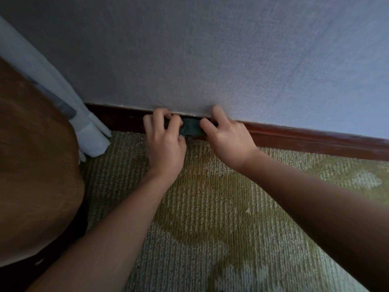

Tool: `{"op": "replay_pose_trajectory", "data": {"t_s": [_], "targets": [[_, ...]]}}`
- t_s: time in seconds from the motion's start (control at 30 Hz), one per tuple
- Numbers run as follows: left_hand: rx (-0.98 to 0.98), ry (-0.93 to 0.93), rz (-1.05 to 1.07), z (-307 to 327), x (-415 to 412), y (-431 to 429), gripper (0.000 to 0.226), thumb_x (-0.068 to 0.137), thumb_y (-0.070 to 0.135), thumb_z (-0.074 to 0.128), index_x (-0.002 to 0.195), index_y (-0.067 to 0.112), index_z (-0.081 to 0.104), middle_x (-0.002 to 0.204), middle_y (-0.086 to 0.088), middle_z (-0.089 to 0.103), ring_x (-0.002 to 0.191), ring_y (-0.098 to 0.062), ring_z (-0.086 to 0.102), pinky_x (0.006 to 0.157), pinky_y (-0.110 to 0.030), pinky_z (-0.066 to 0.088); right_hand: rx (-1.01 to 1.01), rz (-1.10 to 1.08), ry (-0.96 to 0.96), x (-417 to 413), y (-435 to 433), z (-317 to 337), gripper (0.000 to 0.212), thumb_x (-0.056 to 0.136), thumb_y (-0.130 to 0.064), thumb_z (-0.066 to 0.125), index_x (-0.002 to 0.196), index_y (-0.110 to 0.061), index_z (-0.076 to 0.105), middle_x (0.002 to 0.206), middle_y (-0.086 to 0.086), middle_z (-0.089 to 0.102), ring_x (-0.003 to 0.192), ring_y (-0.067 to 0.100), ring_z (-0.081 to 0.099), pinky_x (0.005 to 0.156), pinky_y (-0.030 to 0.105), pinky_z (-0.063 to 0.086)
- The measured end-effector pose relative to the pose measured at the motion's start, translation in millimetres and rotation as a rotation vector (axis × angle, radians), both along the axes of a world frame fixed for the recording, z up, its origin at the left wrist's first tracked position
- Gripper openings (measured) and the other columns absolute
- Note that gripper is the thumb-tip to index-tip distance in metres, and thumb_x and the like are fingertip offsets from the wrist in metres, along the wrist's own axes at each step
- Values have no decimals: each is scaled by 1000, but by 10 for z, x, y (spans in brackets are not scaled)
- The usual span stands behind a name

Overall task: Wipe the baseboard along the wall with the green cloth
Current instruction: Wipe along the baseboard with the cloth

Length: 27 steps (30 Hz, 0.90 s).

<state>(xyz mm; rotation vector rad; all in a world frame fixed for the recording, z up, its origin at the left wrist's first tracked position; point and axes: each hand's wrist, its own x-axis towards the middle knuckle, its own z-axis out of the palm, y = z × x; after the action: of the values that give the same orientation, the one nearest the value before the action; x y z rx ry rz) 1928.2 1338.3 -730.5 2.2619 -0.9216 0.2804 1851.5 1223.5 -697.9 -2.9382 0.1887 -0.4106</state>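
At the centre of the frame, where the wall meets the floor, a person's two bare hands hold a small green cloth [192, 129] flat against a dark reddish-brown wooden baseboard [315, 140]. The cloth is bunched and creased, and only a short stretch of it shows between the hands. It covers the baseboard's face from near the top edge down almost to the carpet. The left hand [164, 142] grips the cloth's left end, with its fingers curled over the top and the thumb tucked beneath. The right hand [229, 142] grasps the right end: its thumb presses on the fabric, the other fingers bend behind it, and one finger reaches up to the line where baseboard and wall meet. Both forearms are bare and come in from the lower edge of the frame, the left from the lower left and the right from the lower right. The baseboard runs from the middle left down towards the right edge. Above it a pale blue-grey textured wall [210, 60] fills the upper half. Below it lies a looped carpet [210, 218] in olive green and beige with a faint pattern. At the left a white curtain [92, 135] hangs down to the carpet, touching the baseboard's left end. A large rounded brown shape [31, 165] fills the left edge; what it is cannot be told.
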Motion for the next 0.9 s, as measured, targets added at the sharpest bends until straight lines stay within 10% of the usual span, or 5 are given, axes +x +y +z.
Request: {"op": "replay_pose_trajectory", "data": {"t_s": [0.9], "targets": [[3, -104, -134, 8, -38, -64, 27, 62, -13, 59, 88, -6, 65, 92, -21, 62, 87, -40, 55, 74, -42, 49, -7, -15, 27, -148, -128, -8, 30, 54, 17, 76, 77, 8, 58, 74, 28, 52, 42, 31, 48, 30, 26, 34]]}}
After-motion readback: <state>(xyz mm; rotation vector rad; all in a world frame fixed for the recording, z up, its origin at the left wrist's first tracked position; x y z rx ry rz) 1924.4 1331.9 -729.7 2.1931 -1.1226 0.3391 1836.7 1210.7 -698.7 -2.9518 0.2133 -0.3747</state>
